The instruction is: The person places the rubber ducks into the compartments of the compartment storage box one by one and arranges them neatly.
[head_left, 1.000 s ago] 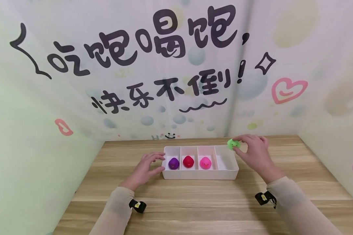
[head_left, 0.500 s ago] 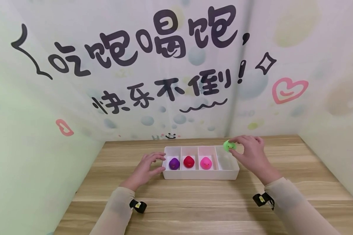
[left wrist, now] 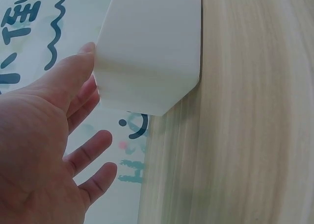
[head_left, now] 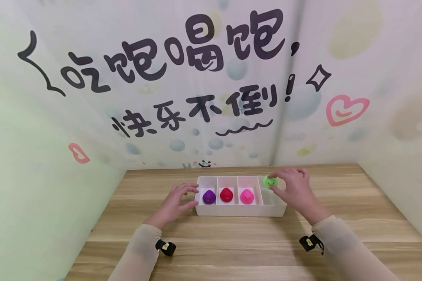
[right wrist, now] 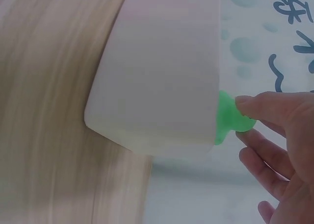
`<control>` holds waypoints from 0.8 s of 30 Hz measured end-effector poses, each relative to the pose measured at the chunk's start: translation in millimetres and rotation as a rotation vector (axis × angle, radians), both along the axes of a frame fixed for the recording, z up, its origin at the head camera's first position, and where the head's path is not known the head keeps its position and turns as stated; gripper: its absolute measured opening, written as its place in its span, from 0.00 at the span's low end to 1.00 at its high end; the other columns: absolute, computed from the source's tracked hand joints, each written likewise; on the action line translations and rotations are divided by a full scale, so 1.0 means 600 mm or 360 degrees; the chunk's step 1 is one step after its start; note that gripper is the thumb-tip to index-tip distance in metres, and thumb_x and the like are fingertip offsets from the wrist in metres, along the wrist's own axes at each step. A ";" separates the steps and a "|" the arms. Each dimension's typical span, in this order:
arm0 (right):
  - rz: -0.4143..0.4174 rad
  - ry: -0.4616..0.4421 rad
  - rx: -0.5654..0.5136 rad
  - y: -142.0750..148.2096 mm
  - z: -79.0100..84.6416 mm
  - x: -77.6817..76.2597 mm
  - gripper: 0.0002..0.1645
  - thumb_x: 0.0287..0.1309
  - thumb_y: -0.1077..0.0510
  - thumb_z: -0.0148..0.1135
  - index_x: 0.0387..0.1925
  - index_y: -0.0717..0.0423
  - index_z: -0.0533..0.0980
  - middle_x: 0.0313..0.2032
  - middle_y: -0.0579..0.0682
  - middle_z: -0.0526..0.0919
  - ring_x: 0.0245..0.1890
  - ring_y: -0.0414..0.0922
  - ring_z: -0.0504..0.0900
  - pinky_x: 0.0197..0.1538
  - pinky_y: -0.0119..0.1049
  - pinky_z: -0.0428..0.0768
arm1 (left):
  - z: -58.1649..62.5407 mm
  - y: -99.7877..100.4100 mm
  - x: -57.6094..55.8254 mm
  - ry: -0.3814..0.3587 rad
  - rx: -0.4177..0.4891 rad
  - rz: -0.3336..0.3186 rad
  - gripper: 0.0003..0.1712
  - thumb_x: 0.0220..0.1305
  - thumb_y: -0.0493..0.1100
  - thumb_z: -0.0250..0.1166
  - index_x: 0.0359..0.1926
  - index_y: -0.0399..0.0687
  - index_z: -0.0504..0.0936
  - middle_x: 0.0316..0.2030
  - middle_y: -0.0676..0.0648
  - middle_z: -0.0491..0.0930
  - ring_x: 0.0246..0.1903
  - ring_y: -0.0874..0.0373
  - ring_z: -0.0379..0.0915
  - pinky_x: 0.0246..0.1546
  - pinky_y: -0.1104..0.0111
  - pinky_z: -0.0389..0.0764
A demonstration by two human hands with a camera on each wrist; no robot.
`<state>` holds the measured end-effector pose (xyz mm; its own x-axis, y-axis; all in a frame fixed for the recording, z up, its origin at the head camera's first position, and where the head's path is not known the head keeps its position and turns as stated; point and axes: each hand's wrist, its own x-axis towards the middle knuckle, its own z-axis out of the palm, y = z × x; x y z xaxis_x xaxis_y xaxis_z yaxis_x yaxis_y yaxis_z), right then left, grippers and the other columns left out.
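A white box [head_left: 240, 210] with several compartments stands on the table. A purple toy duck [head_left: 209, 197], a red one [head_left: 226, 194] and a pink toy duck [head_left: 247, 196] sit in the three left compartments. My right hand [head_left: 296, 189] pinches a green toy duck [head_left: 269, 182] between thumb and fingers, over the rightmost compartment. In the right wrist view the green duck's lower part is partly behind the box's rim. My left hand [head_left: 175, 203] is at the box's left end, fingers spread and slightly bent. Its thumb touches the box edge in the left wrist view.
The wood-grain table [head_left: 211, 249] extends in front of the box and to both sides. A wall [head_left: 197, 117] with large dark writing rises just behind it. Pale side walls stand at left and right. Each wrist carries a small black camera [head_left: 165, 247].
My right hand has moved left and down with the green toy duck, from the box's back right corner to over the rightmost compartment. The left hand stays at the box's end.
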<state>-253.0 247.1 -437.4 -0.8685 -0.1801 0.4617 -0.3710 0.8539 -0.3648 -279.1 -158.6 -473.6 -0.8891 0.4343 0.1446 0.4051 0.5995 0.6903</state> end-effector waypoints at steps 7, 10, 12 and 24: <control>0.0019 -0.0034 0.0038 -0.002 -0.014 0.000 0.15 0.51 0.59 0.81 0.41 0.49 0.86 0.47 0.53 0.90 0.51 0.57 0.81 0.61 0.65 0.57 | -0.001 -0.001 0.000 0.0014 -0.0008 -0.0011 0.21 0.67 0.44 0.71 0.59 0.46 0.81 0.70 0.51 0.74 0.62 0.45 0.68 0.64 0.44 0.76; 0.0023 -0.0055 0.0057 -0.003 -0.017 0.001 0.15 0.50 0.60 0.81 0.41 0.49 0.86 0.46 0.52 0.89 0.50 0.57 0.81 0.60 0.65 0.58 | -0.001 -0.001 0.000 0.0032 -0.0007 -0.0013 0.21 0.67 0.44 0.71 0.59 0.47 0.81 0.70 0.51 0.74 0.62 0.46 0.68 0.63 0.44 0.76; 0.0025 -0.0072 0.0071 -0.004 -0.019 0.001 0.15 0.50 0.60 0.81 0.41 0.49 0.86 0.46 0.52 0.89 0.51 0.57 0.81 0.60 0.65 0.58 | -0.001 -0.001 -0.001 0.0032 0.0000 -0.0017 0.21 0.67 0.44 0.71 0.58 0.47 0.81 0.70 0.51 0.74 0.61 0.46 0.68 0.63 0.44 0.76; 0.0026 -0.0142 0.0135 -0.012 -0.022 -0.001 0.16 0.48 0.62 0.81 0.40 0.50 0.85 0.45 0.52 0.90 0.53 0.58 0.79 0.61 0.66 0.57 | -0.004 -0.003 -0.004 0.0055 0.0014 -0.0047 0.21 0.66 0.43 0.72 0.58 0.45 0.81 0.69 0.50 0.75 0.62 0.47 0.67 0.63 0.45 0.76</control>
